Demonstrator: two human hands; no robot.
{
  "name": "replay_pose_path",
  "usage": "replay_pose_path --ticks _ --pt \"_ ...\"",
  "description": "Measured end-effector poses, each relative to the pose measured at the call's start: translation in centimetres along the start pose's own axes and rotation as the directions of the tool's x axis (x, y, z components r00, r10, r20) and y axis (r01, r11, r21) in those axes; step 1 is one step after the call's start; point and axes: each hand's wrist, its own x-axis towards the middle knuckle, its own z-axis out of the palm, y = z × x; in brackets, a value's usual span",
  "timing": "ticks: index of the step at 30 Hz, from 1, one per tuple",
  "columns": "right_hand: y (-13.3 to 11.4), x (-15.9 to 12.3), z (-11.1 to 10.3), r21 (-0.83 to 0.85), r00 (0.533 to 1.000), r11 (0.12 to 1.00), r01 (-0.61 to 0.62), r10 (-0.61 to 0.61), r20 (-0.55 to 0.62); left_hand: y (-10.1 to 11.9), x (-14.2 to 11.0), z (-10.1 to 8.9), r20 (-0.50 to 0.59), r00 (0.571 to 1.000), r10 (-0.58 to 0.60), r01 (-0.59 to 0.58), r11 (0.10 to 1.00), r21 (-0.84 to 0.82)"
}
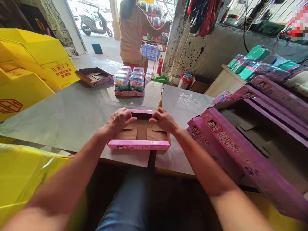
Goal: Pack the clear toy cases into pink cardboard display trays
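A blue-trousered knee (130,205) is seen at 6 o'clock, below the near edge of the bench (72,118). Crumpled yellow plastic wrap (21,173) is seen at 8 o'clock, beside the left forearm. A shallow pink cardboard tray (139,134) is placed on the bench just past that edge, at the centre of the view, its brown inside facing up and its folded flaps lying flat on the bottom. The left hand (120,119) is laid on the tray's far left corner, fingers curled loosely over the rim and a flap; nothing is clasped in it. The right hand (163,120) is laid likewise on the far right corner, fingers bent down onto the rim, gripping no separate object. A stack of flat pink tray blanks (240,147) is leaned at 3 o'clock, just beside the right forearm, printed sides and brown insides both showing. A thin pencil-like stick (160,100) is seen just beyond the tray at 12 o'clock. Farther at 12 o'clock, a filled tray of clear plastic toy boxes (130,80) is set on the bench, with an open empty tray (94,76) at 11 o'clock. Large yellow cartons (31,61) are stacked at 10 o'clock. Green and pink packs (255,64) are piled at 2 o'clock. At the far end, a person (133,32) is seated with the back turned, one arm stretched toward shelves
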Motion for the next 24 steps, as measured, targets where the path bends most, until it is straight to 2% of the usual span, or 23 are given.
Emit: replay_pose_path --ticks 1,2,4,6,8,9,11,13,15,20,24 --pt "1.0 2.5 -0.2 -0.029 0.998 0.997 -0.065 0.065 -0.007 -1.5 2.3 0.2 -0.012 1.000 0.008 -0.008 0.999 0.042" --pt "2.0 4.7 -0.1 -0.070 0.992 0.990 -0.120 0.123 0.041 -2.8 4.5 0.5 0.023 1.000 0.018 -0.020 0.997 0.072" --pt "3.7 8.2 0.4 -0.159 0.953 0.972 -0.170 0.204 0.223 -4.8 8.2 1.2 0.186 0.982 0.021 -0.041 0.994 0.105" --pt "5.0 10.0 1.2 -0.199 0.888 0.970 -0.142 0.214 0.406 -6.0 10.6 1.9 0.373 0.928 0.014 -0.055 0.993 0.100" --pt "5.8 10.3 1.9 -0.183 0.849 0.979 -0.085 0.167 0.501 -6.5 11.7 2.5 0.516 0.856 0.023 -0.077 0.994 0.083" --pt "5.9 10.1 2.3 -0.175 0.839 0.983 -0.051 0.137 0.527 -6.6 11.8 2.8 0.552 0.833 0.044 -0.107 0.991 0.083" --pt "5.8 9.4 3.0 -0.172 0.835 0.985 0.019 0.079 0.545 -6.4 11.2 3.4 0.570 0.814 0.115 -0.220 0.968 0.118" --pt "5.4 8.5 3.8 -0.183 0.846 0.980 0.074 0.035 0.531 -6.1 10.0 4.1 0.536 0.823 0.189 -0.342 0.918 0.201" --pt "5.0 7.8 4.7 -0.214 0.871 0.970 0.118 0.002 0.491 -5.7 8.6 4.7 0.493 0.839 0.231 -0.400 0.876 0.269" --pt "4.9 6.4 6.1 -0.339 0.921 0.926 0.165 -0.021 0.390 -5.2 6.3 5.3 0.419 0.870 0.260 -0.404 0.863 0.303" --pt "5.8 5.5 5.3 -0.329 0.919 0.930 0.163 -0.021 0.394 -4.9 5.8 5.2 0.420 0.877 0.234 -0.382 0.869 0.314"
